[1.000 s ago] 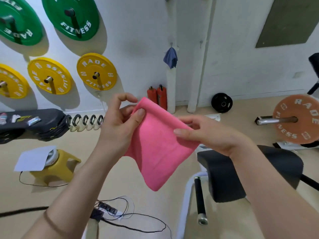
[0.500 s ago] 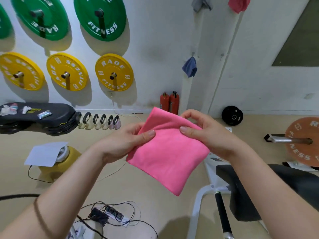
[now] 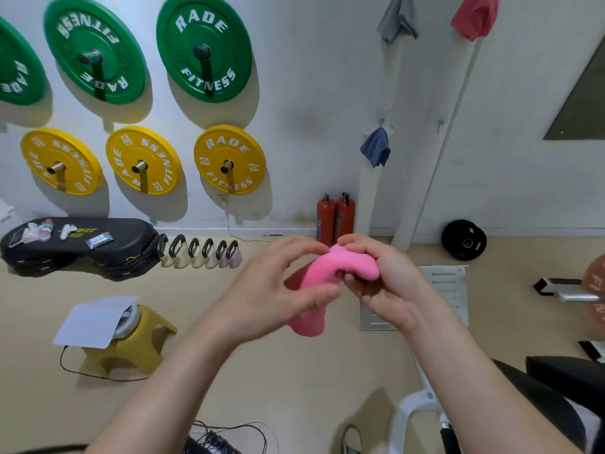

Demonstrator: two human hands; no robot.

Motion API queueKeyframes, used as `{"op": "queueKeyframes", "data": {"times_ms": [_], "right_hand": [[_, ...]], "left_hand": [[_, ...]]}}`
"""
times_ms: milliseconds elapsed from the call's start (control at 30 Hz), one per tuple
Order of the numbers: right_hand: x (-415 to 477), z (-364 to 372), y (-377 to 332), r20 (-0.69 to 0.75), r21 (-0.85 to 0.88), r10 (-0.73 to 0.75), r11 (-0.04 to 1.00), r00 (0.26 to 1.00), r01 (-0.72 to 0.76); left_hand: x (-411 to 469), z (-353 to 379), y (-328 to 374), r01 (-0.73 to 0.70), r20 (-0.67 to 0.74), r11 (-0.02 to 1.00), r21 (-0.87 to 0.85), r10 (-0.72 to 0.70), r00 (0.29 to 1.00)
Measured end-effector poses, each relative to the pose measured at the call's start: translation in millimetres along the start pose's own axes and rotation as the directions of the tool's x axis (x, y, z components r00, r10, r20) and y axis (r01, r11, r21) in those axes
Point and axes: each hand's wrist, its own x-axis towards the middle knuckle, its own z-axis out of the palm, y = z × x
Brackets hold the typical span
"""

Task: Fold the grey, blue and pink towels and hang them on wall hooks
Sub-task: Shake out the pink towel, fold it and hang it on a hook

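Note:
A bright pink towel (image 3: pixel 327 273) is bunched between both hands in front of me. My left hand (image 3: pixel 275 293) grips its lower left part with curled fingers. My right hand (image 3: pixel 383 283) pinches its upper right end. On the wall a blue towel (image 3: pixel 375 149) hangs from a hook (image 3: pixel 381 121). Higher up hang a grey towel (image 3: pixel 396 19) and a darker pink towel (image 3: pixel 474 16). One bare hook (image 3: pixel 439 124) sits to the right of the blue towel.
Green plates (image 3: pixel 204 49) and yellow plates (image 3: pixel 229 158) hang on the wall at left. Two red extinguishers (image 3: pixel 335 217) stand by a white pipe (image 3: pixel 371 198). A black bench pad (image 3: pixel 556 388) is at lower right, a yellow stool (image 3: pixel 131 339) at left, cables (image 3: pixel 229 437) on the floor.
The flat folded pink towel has been gathered into a narrow bunch, and my two hands have come close together. The view has tilted up toward the wall hooks.

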Motion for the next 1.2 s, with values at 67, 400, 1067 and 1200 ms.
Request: {"op": "queueKeyframes", "data": {"times_ms": [67, 400, 1067, 1200], "right_hand": [[20, -1, -11, 0.020, -0.071, -0.005, 0.997, 1.000, 0.006], [133, -50, -124, 0.179, -0.453, -0.443, 0.756, 0.878, 0.473], [372, -41, -265, 0.232, -0.660, -0.421, 0.594, 0.877, 0.460], [397, -58, -290, 0.259, -0.385, -0.364, 0.810, 0.895, 0.442]], "left_hand": [[23, 17, -4, -0.106, 0.048, 0.924, 0.367, 0.095, 0.994], [205, 10, -44, 0.179, -0.154, 0.949, -0.259, -0.223, 0.962], [475, -9, -130, 0.125, 0.351, 0.813, -0.568, 0.103, 0.931], [517, -8, -138, 0.249, 0.413, 0.685, -0.685, 0.083, 0.907]]}}
